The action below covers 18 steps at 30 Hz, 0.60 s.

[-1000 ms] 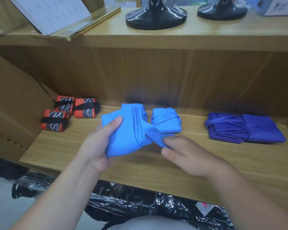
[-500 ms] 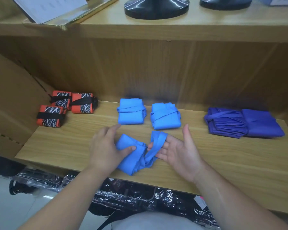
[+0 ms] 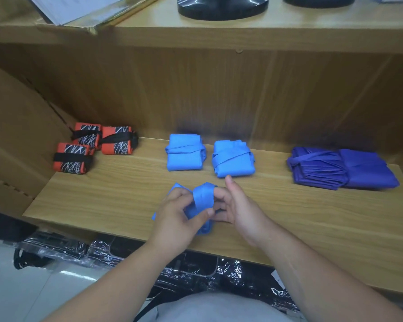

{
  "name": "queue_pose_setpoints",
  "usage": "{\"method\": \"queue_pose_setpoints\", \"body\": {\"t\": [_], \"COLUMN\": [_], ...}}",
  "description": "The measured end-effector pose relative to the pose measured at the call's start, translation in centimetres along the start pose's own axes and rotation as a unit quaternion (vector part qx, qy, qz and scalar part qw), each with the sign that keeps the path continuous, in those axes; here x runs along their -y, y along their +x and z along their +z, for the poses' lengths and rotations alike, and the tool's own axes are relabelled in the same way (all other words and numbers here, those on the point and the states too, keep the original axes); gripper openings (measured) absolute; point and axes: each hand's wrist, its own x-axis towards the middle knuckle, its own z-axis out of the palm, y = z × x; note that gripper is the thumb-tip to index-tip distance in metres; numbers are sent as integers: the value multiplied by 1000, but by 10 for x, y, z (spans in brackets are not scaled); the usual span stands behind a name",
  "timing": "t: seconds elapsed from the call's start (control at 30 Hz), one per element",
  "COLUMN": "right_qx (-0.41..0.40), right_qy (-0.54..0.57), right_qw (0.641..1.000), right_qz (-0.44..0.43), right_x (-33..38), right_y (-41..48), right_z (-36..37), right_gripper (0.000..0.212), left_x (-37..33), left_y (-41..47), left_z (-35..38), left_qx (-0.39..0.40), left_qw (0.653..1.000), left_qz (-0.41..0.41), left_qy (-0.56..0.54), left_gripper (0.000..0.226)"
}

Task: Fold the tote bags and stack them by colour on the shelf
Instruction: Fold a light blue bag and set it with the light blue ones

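A light blue tote bag (image 3: 201,198) lies folded on the wooden shelf (image 3: 300,219) near its front edge. My left hand (image 3: 179,214) grips the bundle from the left, thumb across it. My right hand (image 3: 237,205) holds the bag's strap loop, which arches over the bundle between my fingers. Behind stand two folded light blue bags, one (image 3: 185,155) beside the other (image 3: 234,159), each wrapped in its strap. Three orange and black folded bags (image 3: 96,145) sit at the back left. Two dark blue folded bags (image 3: 342,168) lie at the right.
A cardboard panel (image 3: 19,135) leans against the shelf's left end. An upper shelf (image 3: 219,31) carries two black round bases (image 3: 221,8) and a sheaf of paper (image 3: 79,8). Black plastic-wrapped items (image 3: 196,268) lie below the shelf's front edge.
The bag has come down from the air onto the shelf and been folded smaller. My right hand went from open beside the strap to holding its loop over the bundle.
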Motion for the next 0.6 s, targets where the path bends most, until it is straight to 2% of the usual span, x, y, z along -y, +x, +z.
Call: {"method": "queue_pose_setpoints", "body": {"t": [0.07, 0.2, 0.3, 0.4, 0.5, 0.6], "right_qx": [-15, -91, -129, -194, -253, -260], "right_qy": [3, 38, 1, 39, 82, 2], "right_qw": [1000, 994, 989, 978, 963, 965], "right_qz": [-5, -40, -68, -62, -41, -31], "right_x": [1, 0, -6, -8, -9, -14], "right_y": [1, -3, -5, -3, 1, 4], "right_z": [1, 0, 8, 16, 10, 3], "right_gripper": [67, 36, 16, 6, 14, 33], "left_x": [-4, -9, -11, -11, -10, -12], "left_y": [2, 2, 2, 2, 1, -1], "left_z": [3, -1, -6, -10, -14, -20], "left_qx": [-25, 11, 37, 23, 19, 48], "left_qw": [997, 992, 987, 975, 957, 950], "left_qz": [-41, -47, -72, -123, -164, -178], "left_qy": [-67, -120, -138, -186, -240, -253], "left_gripper": [18, 10, 23, 32, 21, 21]}}
